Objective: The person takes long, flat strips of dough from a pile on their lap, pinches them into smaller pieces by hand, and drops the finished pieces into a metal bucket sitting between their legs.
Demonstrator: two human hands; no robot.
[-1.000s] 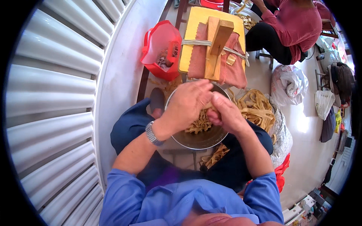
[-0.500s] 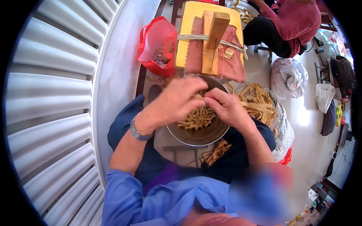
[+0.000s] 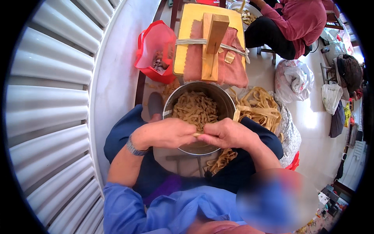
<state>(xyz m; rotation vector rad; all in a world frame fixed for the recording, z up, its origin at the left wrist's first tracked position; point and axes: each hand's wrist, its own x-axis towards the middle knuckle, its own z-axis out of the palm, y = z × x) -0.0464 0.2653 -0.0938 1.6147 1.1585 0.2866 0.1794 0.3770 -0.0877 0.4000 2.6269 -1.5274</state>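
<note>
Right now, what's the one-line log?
left hand: pinching tan piece | right hand: same piece | metal pot: below, holding brownish pieces

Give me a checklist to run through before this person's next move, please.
1. Small pale-yellow piece between left grip and right grip: ok.
2. Firmness of that hold: cannot tell.
3. Both grips' fingertips over the round silver metal pot: ok.
4. Pot's mouth facing up: ok.
5. Short tan strip-like pieces inside the pot: ok.
6. Tightness of the pale cord across the flat yellow board: cannot tell.
</note>
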